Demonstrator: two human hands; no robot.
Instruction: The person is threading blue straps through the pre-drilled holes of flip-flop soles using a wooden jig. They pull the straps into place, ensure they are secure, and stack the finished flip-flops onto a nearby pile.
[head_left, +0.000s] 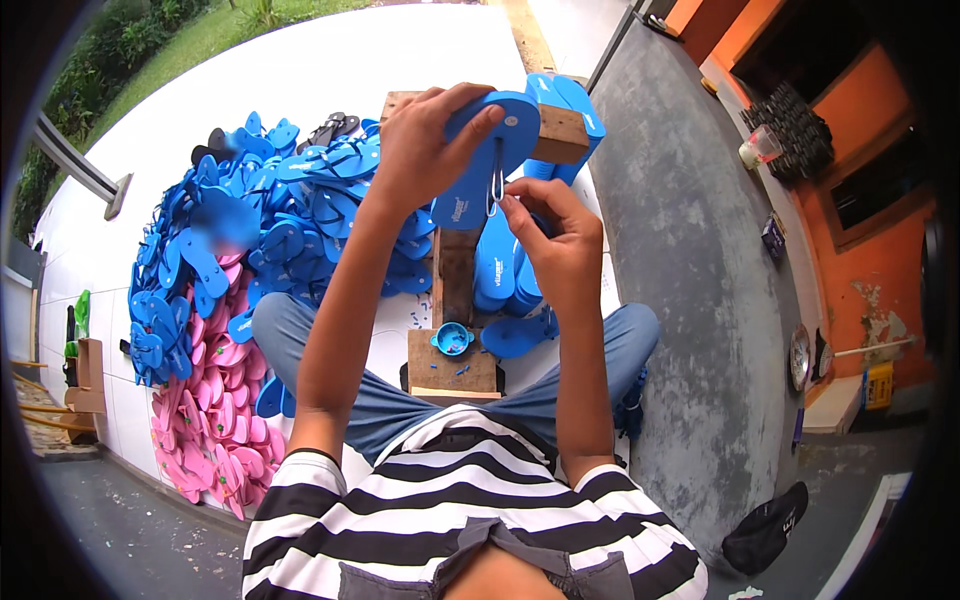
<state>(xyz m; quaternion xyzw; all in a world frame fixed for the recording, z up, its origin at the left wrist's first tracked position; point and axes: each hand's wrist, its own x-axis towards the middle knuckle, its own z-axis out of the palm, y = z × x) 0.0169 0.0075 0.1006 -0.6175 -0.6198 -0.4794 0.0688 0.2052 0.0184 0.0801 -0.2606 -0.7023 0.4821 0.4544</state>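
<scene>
Beside a wooden block (562,135), left hand (425,140) clasps blue sole (463,205) — right hand (560,238) pinches thin loop (492,196).

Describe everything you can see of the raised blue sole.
The sole, blue and foam-like, is flat. A pale round mark sits near its rounded upper end, white print near its lower. It is held aslant before a wooden block, the left hand gripping its upper left edge. The right hand holds a thin loop at its face; whether the loop enters it is unclear.

The person wears a black-and-white striped, short-sleeved shirt (470,485), a dark grey collar (405,578) and blue jeans (632,348).
</scene>
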